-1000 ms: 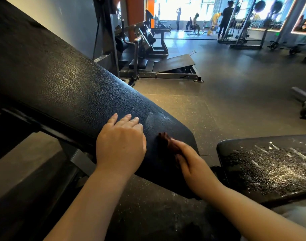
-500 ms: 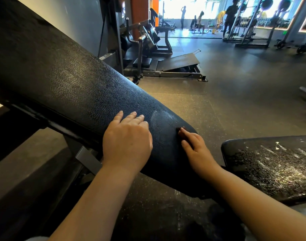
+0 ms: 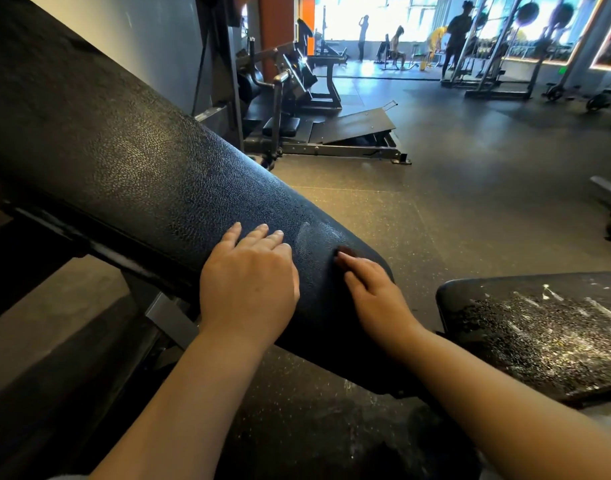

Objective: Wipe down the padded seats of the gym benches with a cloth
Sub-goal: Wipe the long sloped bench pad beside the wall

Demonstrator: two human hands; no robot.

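Daylight blows out the far windows (image 3: 377, 19) ahead of me; people before them are silhouettes. Nearer, it's dim, sheen on the backrest pad (image 3: 151, 174). Wide-angle bending toward the edges.

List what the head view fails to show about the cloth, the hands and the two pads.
- Cloth: only a dark brown edge shows; the right hand covers the rest.
- Left hand: palm contact with the slanted pad hidden by its own back.
- Slanted pad: upper end cut by the frame's left edge.
- Flat pad: far end cut by the right edge; its white specks are unidentifiable.
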